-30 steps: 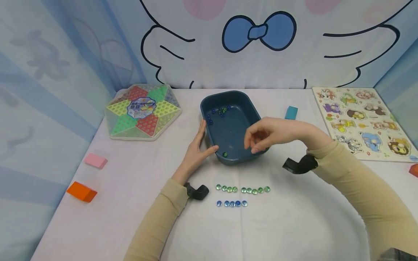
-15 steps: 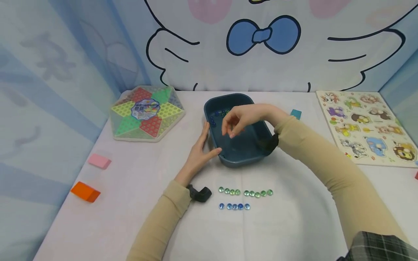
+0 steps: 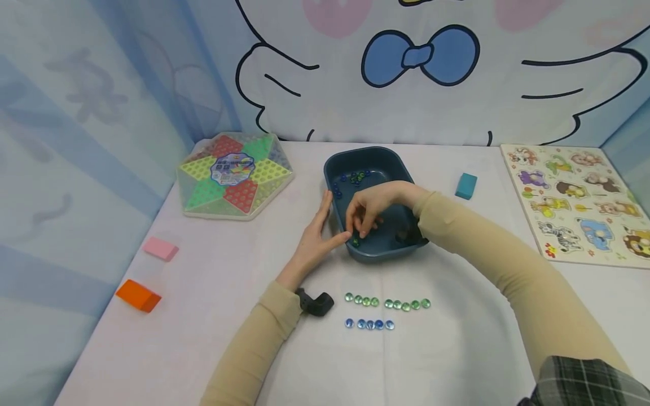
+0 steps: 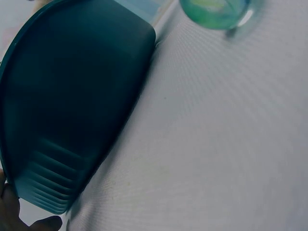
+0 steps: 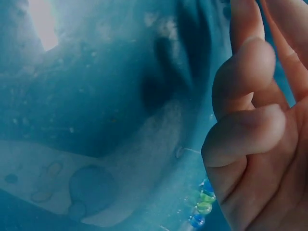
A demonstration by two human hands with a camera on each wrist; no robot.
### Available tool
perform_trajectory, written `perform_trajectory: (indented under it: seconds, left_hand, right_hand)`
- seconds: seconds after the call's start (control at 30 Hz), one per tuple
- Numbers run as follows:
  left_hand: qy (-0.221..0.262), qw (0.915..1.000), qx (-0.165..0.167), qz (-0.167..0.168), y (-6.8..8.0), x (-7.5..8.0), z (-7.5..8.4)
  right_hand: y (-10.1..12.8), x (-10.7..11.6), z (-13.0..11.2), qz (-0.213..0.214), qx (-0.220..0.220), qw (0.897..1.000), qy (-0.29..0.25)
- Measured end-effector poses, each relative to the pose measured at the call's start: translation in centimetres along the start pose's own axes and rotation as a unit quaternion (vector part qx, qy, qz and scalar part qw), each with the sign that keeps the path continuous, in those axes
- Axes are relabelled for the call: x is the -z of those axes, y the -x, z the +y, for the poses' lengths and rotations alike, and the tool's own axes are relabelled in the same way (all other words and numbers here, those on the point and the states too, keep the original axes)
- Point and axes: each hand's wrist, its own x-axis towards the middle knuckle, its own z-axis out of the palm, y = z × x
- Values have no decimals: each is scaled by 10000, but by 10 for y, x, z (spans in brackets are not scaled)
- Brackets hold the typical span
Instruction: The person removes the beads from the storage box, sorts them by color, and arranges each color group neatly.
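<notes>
A dark blue plastic basin (image 3: 378, 254) stands mid-table, with several blue and green glass marbles (image 3: 357, 178) near its far left corner. A lone green marble (image 3: 355, 242) lies at its near left corner. My left hand (image 3: 312, 245) rests against the basin's left side, fingers extended and thumb at the near rim. Inside the basin my right hand (image 3: 373, 206) reaches down with bent fingers (image 5: 245, 137), its fingertips close to the lone marble. Whether they pinch anything is hidden. In front lie a row of green marbles (image 3: 406, 307) and a row of blue marbles (image 3: 379, 325).
A hexagonal Chinese checkers box (image 3: 233, 177) stands at the back left. Pink (image 3: 160, 248) and orange blocks (image 3: 138, 295) lie at the left, and a teal block (image 3: 466, 186) right of the basin. An animal puzzle board (image 3: 579, 206) lies at the far right.
My right hand moves left across the basin, then lowers toward its near left corner. My left hand stays at the basin's side. The head view shifts slightly.
</notes>
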Motion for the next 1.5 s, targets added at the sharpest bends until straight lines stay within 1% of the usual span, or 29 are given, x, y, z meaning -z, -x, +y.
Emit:
perform_trajectory:
  seconds: [0.2, 0.4, 0.57, 0.83, 1.07, 1.27, 1.5]
  left_hand:
    - [-1, 10000, -4, -13, -1, -1, 2]
    - [-31, 10000, -49, -38, -1, -2, 2]
    - [-10, 9999, -125, -43, -1, -3, 1]
    - [-2, 10000, -93, -21, -2, -4, 2]
    - [-167, 9996, -184, 108, -14, -14, -37]
    - [-119, 9999, -64, 101, -13, -13, -37]
    - [-99, 9998, -17, 154, -13, -10, -39]
  right_hand:
    - [-3, -4, -1, 23, -191, 9995, 237]
    - [-8, -7, -1, 77, -261, 9984, 488]
    - [-9, -10, 0, 94, -347, 9979, 531]
    - [-8, -11, -1, 159, -502, 9968, 597]
    - [-4, -8, 0, 98, -393, 9971, 651]
    - [10, -1, -3, 180, -115, 9988, 439]
    - [37, 7, -18, 449, 215, 9969, 607]
